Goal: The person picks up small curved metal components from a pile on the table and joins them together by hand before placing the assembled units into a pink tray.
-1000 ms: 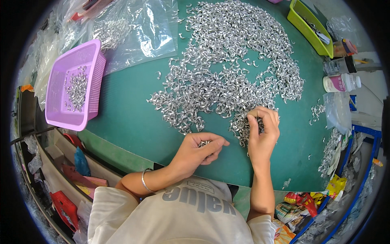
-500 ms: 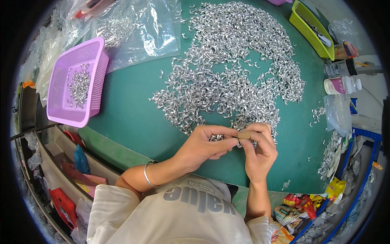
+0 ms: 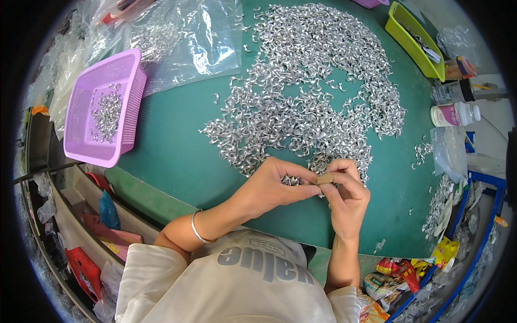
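Note:
Both hands meet over the near edge of a large spread of small curved silver metal pieces (image 3: 318, 64) on the green tabletop. My left hand (image 3: 274, 185) is closed in a pinch, thumb and index fingertip reaching toward the right. Several metal pieces show in the gap between that thumb and index finger; whether they lie in the palm or on the table I cannot tell. My right hand (image 3: 347, 196) pinches at the same spot, with a tan wrap (image 3: 325, 178) at one finger. Whatever sits between the fingertips is too small and covered to make out.
At left stands a purple basket (image 3: 129, 107) with some metal pieces inside. A clear plastic bag (image 3: 210, 43) lies at the back left. A yellow-green basket (image 3: 396, 32) and a white bottle (image 3: 452, 114) are at right. Drawers with odds and ends flank the lower left.
The hands stay together at nearly the same place. My left thumb and fingers have shifted slightly, and the gap between them has widened. The whole view has moved a little.

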The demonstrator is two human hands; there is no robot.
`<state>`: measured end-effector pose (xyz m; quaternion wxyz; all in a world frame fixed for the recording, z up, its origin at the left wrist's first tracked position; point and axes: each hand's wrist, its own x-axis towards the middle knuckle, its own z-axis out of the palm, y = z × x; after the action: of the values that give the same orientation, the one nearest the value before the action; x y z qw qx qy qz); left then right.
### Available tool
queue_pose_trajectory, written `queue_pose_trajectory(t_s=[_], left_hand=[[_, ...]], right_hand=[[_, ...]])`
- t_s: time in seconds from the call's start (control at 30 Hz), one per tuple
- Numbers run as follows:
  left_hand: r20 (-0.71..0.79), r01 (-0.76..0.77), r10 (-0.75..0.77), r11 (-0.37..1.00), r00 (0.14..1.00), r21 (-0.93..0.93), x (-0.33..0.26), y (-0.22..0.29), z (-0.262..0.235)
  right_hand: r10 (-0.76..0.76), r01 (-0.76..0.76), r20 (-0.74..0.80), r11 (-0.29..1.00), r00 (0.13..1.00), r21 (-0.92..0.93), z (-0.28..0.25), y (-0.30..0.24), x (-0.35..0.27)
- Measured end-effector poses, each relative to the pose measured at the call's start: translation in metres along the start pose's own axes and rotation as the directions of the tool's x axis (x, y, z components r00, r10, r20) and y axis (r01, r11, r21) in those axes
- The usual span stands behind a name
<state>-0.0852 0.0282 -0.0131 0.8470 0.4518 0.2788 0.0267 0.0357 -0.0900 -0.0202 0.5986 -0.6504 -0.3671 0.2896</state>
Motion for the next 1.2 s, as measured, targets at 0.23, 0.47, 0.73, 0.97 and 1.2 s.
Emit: queue_pose_trajectory(t_s=[0.23,0.47,0.73,0.97,1.2], left_hand=[[-0.077,0.003,-0.019,0.981,0.997,-0.196,-0.001,-0.004,0.0],[-0.107,-0.106,0.096,0.99,0.99,-0.091,-0.01,0.002,0.005],[-0.105,-0.148,0.148,0.989,0.983,0.007,-0.016,0.008,0.007],[-0.112,-0.264,0.279,0.955,0.954,0.132,-0.02,0.01,0.007],[-0.125,-0.336,0.364,0.92,0.923,0.202,-0.022,0.008,0.006]], right_hand=[[0.011,0.005,-0.141,0.994,0.99,0.114,0.009,-0.005,-0.009],[0.084,-0.057,-0.077,0.951,0.993,0.304,0.014,-0.007,-0.013],[0.204,-0.173,0.007,0.813,0.979,0.556,0.015,-0.01,-0.017],[0.249,-0.205,0.014,0.765,0.968,0.61,0.019,-0.016,-0.016],[0.195,-0.178,0.03,0.801,0.98,0.572,0.019,-0.015,-0.016]])
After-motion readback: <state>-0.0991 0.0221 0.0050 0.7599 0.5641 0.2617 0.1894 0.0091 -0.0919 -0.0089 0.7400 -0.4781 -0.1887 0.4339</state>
